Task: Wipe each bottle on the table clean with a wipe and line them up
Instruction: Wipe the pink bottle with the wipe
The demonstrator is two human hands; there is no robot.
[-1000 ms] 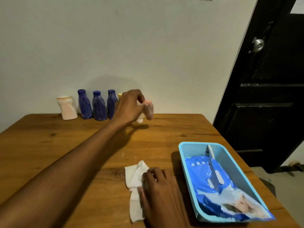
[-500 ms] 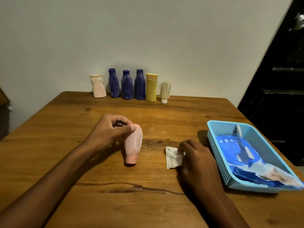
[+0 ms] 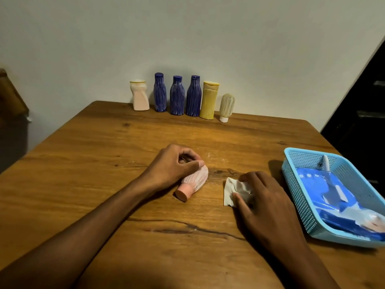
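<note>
A pink bottle (image 3: 194, 181) is being held down on the wooden desk (image 3: 87, 163) by the left hand (image 3: 170, 164), whose grip is being closed around the bottle's wide end, fingers curled over it. The bottle is lying tilted on its side, with its pink cap (image 3: 183, 193) pointing toward the near edge. A white wipe (image 3: 231, 191) is being pinched against the desk by the right hand (image 3: 262, 203), just beside the bottle and apart from it; the thumb and fingers are being curled onto the crumpled sheet (part of it is hidden beneath the palm).

Six bottles are being kept upright in a row along the far edge, against the wall: a pale bottle (image 3: 140, 95), three blue bottles (image 3: 177, 95), a yellow bottle (image 3: 209, 100) and a small cream bottle (image 3: 226, 107) standing on its white cap. At the right edge of the desk, a blue packet (image 3: 341, 195) is being carried in a light blue basket (image 3: 295, 184).
</note>
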